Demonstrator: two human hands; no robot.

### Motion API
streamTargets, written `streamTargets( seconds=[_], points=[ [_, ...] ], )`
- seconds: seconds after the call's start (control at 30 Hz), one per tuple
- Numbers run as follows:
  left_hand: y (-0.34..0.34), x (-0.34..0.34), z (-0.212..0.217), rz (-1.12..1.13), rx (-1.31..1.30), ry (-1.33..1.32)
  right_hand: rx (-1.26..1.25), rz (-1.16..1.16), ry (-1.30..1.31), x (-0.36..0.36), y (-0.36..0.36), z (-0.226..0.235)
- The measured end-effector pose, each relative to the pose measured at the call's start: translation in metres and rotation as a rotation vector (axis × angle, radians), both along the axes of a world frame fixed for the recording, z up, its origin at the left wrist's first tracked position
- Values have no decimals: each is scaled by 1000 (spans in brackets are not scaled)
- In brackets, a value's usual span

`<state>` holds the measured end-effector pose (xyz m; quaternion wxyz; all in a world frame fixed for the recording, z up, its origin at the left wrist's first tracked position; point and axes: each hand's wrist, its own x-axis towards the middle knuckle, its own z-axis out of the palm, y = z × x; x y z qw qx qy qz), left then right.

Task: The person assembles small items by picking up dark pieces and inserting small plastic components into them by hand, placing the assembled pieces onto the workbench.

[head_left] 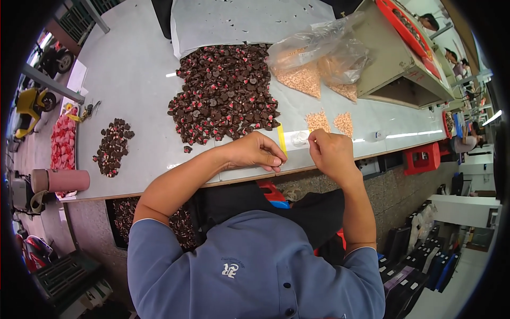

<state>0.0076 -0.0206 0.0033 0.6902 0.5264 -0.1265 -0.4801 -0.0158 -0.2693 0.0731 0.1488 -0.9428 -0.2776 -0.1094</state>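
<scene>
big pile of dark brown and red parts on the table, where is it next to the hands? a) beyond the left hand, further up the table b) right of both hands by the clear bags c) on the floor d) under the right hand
a: the big pile of dark parts lies on the grey table beyond the left hand, while the right hand is nearer the two small tan heaps.
</scene>
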Motion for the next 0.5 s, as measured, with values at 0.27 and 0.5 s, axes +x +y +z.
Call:
streamTargets(
  seconds=[0.27,0.5],
  points=[
    [-2,0,2,21,6,2,-146,-5,19,8,1,-12],
    [-2,0,-1,38,-4,28,-91,5,4,6,2,-11]
  ],
)
